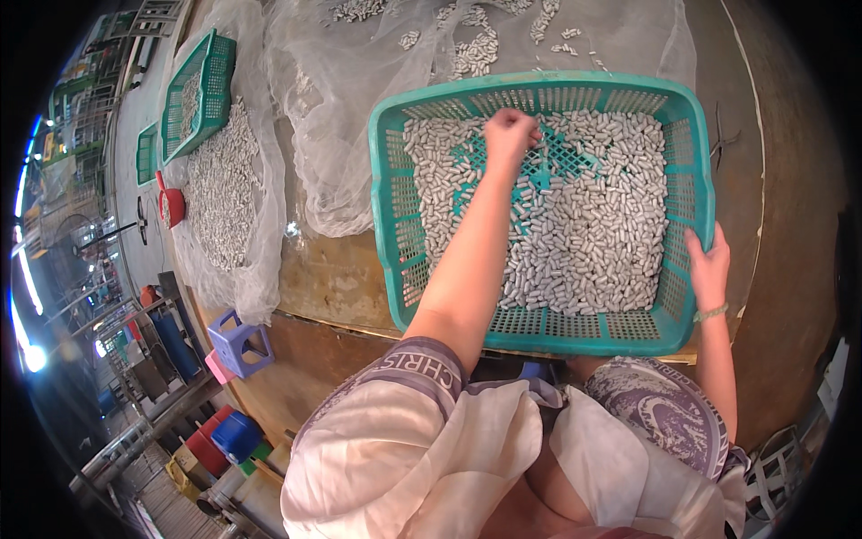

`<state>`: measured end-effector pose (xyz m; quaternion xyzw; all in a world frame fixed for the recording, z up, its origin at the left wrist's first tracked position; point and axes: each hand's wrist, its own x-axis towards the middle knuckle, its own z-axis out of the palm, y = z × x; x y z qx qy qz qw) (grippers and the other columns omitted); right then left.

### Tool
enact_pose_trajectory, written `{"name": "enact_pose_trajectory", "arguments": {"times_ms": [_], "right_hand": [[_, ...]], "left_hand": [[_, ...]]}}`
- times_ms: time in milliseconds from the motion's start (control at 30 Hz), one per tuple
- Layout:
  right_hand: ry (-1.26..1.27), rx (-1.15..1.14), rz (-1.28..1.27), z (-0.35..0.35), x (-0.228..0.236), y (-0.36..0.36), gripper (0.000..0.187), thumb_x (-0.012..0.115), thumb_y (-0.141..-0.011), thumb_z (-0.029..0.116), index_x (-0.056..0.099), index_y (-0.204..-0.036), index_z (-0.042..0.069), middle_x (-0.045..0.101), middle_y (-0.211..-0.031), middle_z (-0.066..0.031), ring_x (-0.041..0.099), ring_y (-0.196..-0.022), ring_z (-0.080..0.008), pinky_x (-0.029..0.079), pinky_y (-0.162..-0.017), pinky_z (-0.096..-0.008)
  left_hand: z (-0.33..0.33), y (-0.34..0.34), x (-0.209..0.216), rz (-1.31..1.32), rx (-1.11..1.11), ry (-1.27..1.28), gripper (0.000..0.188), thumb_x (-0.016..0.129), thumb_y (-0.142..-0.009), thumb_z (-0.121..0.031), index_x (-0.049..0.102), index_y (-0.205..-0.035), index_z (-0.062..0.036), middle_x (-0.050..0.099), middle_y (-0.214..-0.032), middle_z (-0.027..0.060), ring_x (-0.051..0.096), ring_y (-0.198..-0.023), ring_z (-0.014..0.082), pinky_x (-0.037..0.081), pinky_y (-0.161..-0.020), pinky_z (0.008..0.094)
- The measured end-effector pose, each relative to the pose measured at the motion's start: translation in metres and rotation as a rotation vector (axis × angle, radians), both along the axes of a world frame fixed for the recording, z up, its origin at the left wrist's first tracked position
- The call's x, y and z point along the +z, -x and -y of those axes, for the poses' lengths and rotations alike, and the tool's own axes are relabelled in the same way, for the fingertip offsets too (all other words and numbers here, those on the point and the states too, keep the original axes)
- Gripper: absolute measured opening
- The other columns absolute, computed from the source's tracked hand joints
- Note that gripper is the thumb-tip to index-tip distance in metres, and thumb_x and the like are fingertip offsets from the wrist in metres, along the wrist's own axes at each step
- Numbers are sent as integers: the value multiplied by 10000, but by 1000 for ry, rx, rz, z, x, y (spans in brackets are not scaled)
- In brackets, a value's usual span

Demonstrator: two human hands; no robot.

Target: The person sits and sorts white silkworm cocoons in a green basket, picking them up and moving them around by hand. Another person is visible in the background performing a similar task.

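Sleeves: white and purple, at the near side; the left sleeve (400, 377) ends above the elbow.
Stool: a purple stool (241, 349) stands at near left, off the desk, with something pink beside it.
Right hand: the right hand (708, 269) grasps the right side of the green basket (539, 343), thumb over the rim, fingers outside; a band (711, 313) circles the wrist.
Basket: it sits on the desk (337, 278), its near rim by the desk's near edge.
Pellets: small pale pellets (593, 238) cover much of the basket's floor, thickest at right and near; a patch of bare green mesh shows toward the far middle.
Left hand: the left hand (510, 135) reaches over that patch toward the far wall, fingers curled inward; whether they pinch a pellet, I cannot tell.
Left pile: more pellets (220, 198) lie heaped on a white net, with a red scoop (171, 207) at the pile's left side.
Small basket: a second green basket (213, 99), tilted, stands at the pile's far end with pellets inside.
Far side: a sheer net (332, 135) lies rumpled left of the big basket; loose pellets (476, 54) are scattered beyond it.
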<state>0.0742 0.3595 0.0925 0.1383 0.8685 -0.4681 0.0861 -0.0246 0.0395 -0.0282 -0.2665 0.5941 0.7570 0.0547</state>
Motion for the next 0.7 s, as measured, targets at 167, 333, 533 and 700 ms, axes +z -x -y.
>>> {"name": "enact_pose_trajectory", "arguments": {"times_ms": [167,333,533,700], "right_hand": [[15,-28,-24,6,2,1,190,600,-832,104,569,-973,-20,617,-807,-53,540,-711,-103,447,-656,-266],[26,-36,-27,6,2,0,182,602,-834,109,564,-955,-21,614,-799,-48,536,-702,-101,446,-648,-268],[1,9,15,-2,-1,0,222,594,-851,104,556,-1028,-27,615,-854,-46,541,-740,-96,451,-669,-257],[-6,-17,-19,2,-2,0,171,609,-833,119,563,-934,-11,603,-762,-49,520,-678,-98,440,-626,-275]], "left_hand": [[5,-3,-2,-269,-89,610,177,663,-702,-94,680,-841,14,647,-723,109,606,-587,193,485,-582,315],[-14,2,6,-183,-189,882,161,704,-661,-109,709,-809,-47,645,-751,147,626,-678,276,492,-663,343],[-22,-2,-3,-421,-189,1057,171,722,-655,-120,705,-810,-50,644,-791,158,622,-716,322,498,-692,383],[-5,9,6,-240,-503,1027,164,731,-658,-135,706,-805,-67,651,-723,158,631,-704,323,504,-694,371]]}}
